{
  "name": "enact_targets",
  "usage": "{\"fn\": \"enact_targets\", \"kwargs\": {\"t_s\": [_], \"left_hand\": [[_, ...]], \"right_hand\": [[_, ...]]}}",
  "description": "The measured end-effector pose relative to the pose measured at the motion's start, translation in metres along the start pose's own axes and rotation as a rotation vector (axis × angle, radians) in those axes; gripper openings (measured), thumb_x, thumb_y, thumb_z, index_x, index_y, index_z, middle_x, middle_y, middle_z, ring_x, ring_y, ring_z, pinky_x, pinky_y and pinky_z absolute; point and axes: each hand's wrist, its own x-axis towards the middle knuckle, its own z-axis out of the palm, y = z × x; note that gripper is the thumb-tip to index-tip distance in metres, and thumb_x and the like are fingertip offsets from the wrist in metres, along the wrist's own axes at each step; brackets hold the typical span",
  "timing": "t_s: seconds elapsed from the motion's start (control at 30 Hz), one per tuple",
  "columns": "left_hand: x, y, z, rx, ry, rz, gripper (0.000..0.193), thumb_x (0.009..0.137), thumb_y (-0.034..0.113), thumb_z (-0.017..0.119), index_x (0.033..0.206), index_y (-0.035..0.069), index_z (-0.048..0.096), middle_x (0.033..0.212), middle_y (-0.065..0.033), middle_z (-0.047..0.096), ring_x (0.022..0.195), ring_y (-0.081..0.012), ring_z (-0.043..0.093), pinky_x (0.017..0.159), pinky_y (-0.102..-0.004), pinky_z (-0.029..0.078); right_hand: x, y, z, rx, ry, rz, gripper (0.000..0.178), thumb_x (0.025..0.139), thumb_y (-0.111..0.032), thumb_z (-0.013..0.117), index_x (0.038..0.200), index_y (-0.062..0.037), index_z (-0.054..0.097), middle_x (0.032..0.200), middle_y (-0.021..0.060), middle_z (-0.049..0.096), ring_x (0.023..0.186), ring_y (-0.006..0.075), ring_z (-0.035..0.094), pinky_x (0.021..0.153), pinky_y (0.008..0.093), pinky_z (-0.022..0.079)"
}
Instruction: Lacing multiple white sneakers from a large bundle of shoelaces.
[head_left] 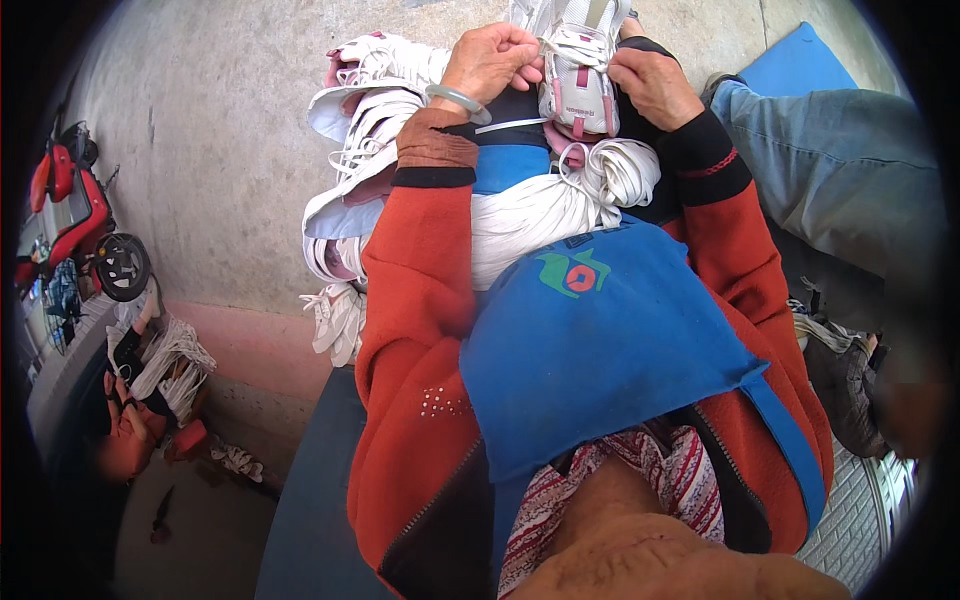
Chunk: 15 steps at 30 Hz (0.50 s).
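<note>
A white and grey sneaker (580, 100) with dark pink patches lies sole-down across my lap, toe toward me. My left hand (492, 62), a pale bangle on its wrist, is closed in a pinch at the left side of the lacing. On the other side my right hand (655, 85) is also closed, thumb and finger pinching at the white shoelace (575, 50). A thick bundle of loose white laces (530, 215) rests on my lap over a blue apron (600, 340), gathered into a knot at its right end.
Several white and pink shoe parts with laces (365, 130) are stacked along my left. A person in jeans (830, 160) sits close on my right. At far left are a red motorbike (85, 215) and another person with a lace bundle (175, 360). A blue sheet (800, 65) lies on the ground ahead.
</note>
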Motion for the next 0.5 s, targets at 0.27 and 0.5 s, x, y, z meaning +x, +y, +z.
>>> {"fn": "enact_targets", "kwargs": {"t_s": [0.27, 0.5], "left_hand": [[-0.005, -0.009, 0.010, -0.191, 0.095, -0.013, 0.021, 0.081, 0.014, 0.066, 0.095, -0.002, 0.061, 0.079, -0.0099, 0.066, 0.066, -0.0122, 0.064, 0.058, -0.0202, 0.052], [0.000, -0.004, 0.016, -0.067, 0.180, 0.076, 0.017, 0.078, 0.006, 0.067, 0.091, -0.002, 0.060, 0.078, -0.0086, 0.065, 0.068, -0.0123, 0.064, 0.056, -0.0204, 0.052]], "right_hand": [[-0.017, -0.023, 0.000, 0.088, 0.169, 0.273, 0.025, 0.085, -0.026, 0.056, 0.083, -0.0014, 0.062, 0.074, 0.0164, 0.061, 0.069, 0.0343, 0.060, 0.065, 0.0384, 0.048], [-0.014, -0.060, -0.001, -0.289, -0.182, 0.466, 0.030, 0.088, -0.029, 0.047, 0.103, -0.0022, 0.052, 0.094, 0.0172, 0.055, 0.078, 0.0371, 0.059, 0.068, 0.0429, 0.049]]}}
